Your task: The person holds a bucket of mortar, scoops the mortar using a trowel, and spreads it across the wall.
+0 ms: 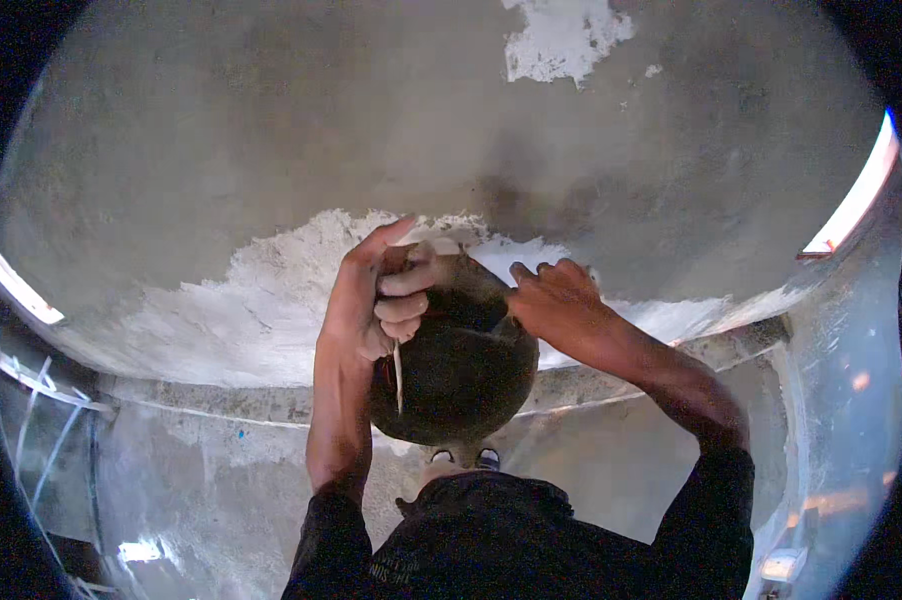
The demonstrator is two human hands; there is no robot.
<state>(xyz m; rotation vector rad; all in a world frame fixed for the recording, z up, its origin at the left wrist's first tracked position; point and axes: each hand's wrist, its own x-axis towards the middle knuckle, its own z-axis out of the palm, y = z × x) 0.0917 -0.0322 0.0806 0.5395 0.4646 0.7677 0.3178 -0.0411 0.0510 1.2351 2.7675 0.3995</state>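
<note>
In front of my body, above my feet, is a dark, round bowl-like thing (456, 385). My left hand (396, 295) is at its upper left, fingers curled and dusted white, thumb pointing up. A thin pale-edged tool (399, 380) comes out below those fingers and crosses the dark round thing. On the other side my right hand (561, 305) is closed, its fingertips at the dark thing's upper right edge. What it grips is hidden. Both hands are close to a grey wall (391, 110) with a band of white plaster (281, 270).
A separate white patch (566, 40) marks the wall higher up. Bright openings (856, 200) show at the sides. White metal bars (36, 425) stand at the lower left. My shoes (486, 458) are on the grey floor (611, 450). A ledge (231, 402) runs along the wall's foot.
</note>
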